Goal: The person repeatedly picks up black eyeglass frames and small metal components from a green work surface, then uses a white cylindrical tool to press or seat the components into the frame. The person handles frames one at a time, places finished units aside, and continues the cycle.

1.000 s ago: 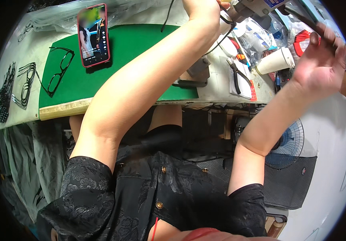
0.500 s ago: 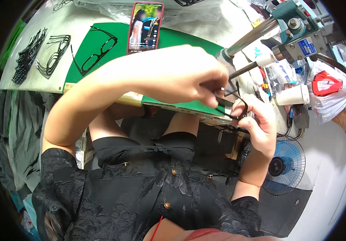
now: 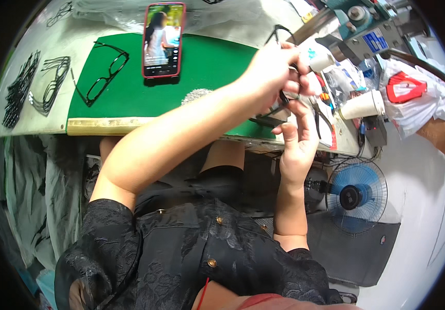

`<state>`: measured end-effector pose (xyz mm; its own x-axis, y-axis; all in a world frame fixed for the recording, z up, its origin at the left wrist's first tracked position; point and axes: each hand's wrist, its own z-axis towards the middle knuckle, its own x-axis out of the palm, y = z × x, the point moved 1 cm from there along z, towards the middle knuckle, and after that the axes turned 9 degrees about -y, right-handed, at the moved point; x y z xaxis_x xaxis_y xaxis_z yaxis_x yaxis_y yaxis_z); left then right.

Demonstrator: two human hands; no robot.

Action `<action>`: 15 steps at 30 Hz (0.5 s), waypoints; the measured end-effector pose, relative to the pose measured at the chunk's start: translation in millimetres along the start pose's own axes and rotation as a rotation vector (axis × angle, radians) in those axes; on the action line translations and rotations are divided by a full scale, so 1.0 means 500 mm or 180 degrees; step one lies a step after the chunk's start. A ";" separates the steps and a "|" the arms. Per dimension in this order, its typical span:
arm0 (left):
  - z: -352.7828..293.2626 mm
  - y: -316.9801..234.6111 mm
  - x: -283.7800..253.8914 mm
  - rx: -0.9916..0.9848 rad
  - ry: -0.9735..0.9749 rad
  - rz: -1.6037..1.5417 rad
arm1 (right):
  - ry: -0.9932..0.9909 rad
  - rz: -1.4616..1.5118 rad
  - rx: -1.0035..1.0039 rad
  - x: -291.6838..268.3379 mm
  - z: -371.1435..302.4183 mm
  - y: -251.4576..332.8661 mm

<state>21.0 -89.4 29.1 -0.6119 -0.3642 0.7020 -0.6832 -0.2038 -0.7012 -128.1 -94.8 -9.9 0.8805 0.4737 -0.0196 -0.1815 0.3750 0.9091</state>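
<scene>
My left hand is closed on a pair of black eyeglasses, raised over the right end of the green mat. One thin dark arm of the eyeglasses sticks out past the knuckles; much of the rest is covered by fingers. Just below, my right hand has its palm turned up and its fingers apart, the fingertips close to or touching the frame, with the thumb away from it. On the mat's left part lies another pair of black eyeglasses. Beneath my left forearm shows a heap of small silvery bits.
A red-cased phone lights up behind the mat. Stacked black frames lie far left. A metal bench machine rises at right, near a white cup and a plastic bag. Below stands a fan.
Both hands have moved up and away from my body, the eyeglasses with them. My right fingers have spread from their pinch on the frame. The view has shifted, uncovering the silvery heap.
</scene>
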 end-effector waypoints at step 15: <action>0.016 0.031 0.089 -0.0053 0.0060 0.0840 | -0.0569 -0.0767 -0.0702 -0.111 0.085 0.020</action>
<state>-13.5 -115.7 48.5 -0.7771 -0.3857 0.4974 -0.5053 -0.0889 -0.8584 -160.1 -151.2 17.7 0.9685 0.2117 -0.1313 -0.0327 0.6307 0.7753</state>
